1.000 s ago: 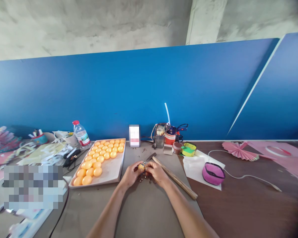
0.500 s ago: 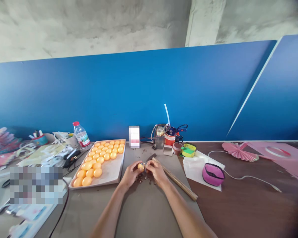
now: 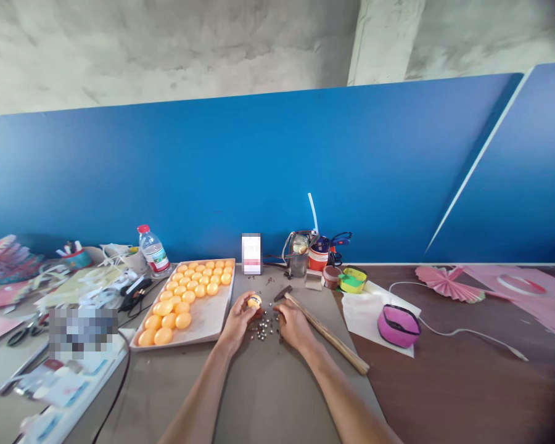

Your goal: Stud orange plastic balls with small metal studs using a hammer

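Observation:
My left hand [image 3: 241, 319] is closed around a small orange ball [image 3: 254, 301] with a band of dark and silvery bits on it; it looks like the balls in the tray. My right hand [image 3: 293, 320] rests low over the table, its fingers curled together at the right edge of a scatter of small shiny metal pieces [image 3: 261, 333]. Whether a piece is between those fingertips is hidden. A hammer [image 3: 329, 338] with a wooden handle lies just right of that hand, its dark head beyond the fingers.
To the left stands a white tray [image 3: 208, 324] holding rows of orange balls [image 3: 182, 296]. A phone [image 3: 251, 254] leans at the back, near a jar [image 3: 298, 259] with cables. A purple round case [image 3: 398, 325] lies at right; a water bottle [image 3: 154, 254] and clutter stand at left.
My hands have parted. The left tilted the ball up and slightly away, while the right dropped from the ball to the table beside the metal pieces, which are now more exposed.

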